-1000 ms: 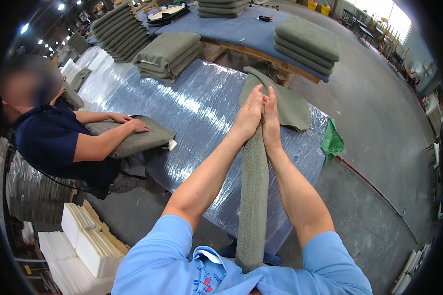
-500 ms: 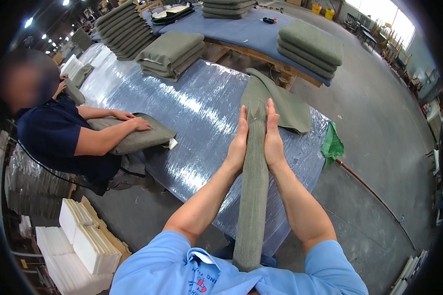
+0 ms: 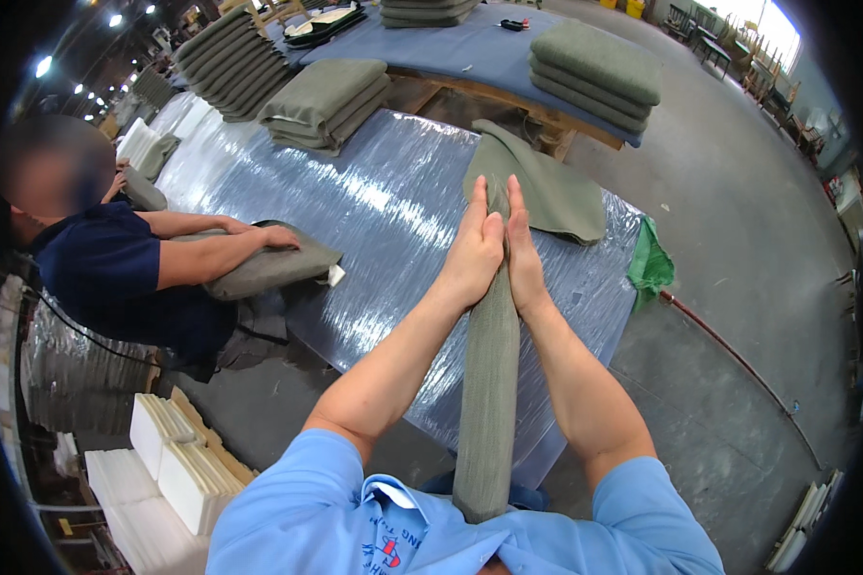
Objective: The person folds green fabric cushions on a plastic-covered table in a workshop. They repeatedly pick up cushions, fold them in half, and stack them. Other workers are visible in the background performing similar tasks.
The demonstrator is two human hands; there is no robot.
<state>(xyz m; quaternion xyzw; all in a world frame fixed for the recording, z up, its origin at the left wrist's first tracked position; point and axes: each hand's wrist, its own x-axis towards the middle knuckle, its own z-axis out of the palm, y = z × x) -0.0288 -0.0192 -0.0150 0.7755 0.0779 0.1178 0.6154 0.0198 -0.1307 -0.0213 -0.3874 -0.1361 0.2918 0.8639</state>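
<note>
Shiny clear plastic covers the tabletop [image 3: 393,259] in front of you, set in a large workshop with a grey concrete floor [image 3: 700,220]. Your long grey-green cushion [image 3: 489,402] runs from your light blue shirt [image 3: 403,546] over the tabletop's nearest corner and out toward its far edge. Your left hand [image 3: 475,251] and right hand [image 3: 524,264] are flat, fingers straight and palms facing, pressing the narrowed far part of the cushion between them. Past your fingertips, a loose flap [image 3: 551,206] of matching cloth spreads toward the far right corner. Green cloth [image 3: 650,268] hangs at that corner, and a thin reddish pole [image 3: 738,359] slants away beside it. Along the tabletop's left side, a co-worker [image 3: 115,249] in a dark shirt rests both hands on another grey-green cushion [image 3: 278,264]. Folded covers [image 3: 321,101] sit at the far edge, beside a taller stack [image 3: 230,67]. Beyond stands a blue tabletop [image 3: 431,53], with a grey-green pile [image 3: 594,77] at its right end. White foam slabs [image 3: 177,470] are stacked at your lower left.
</note>
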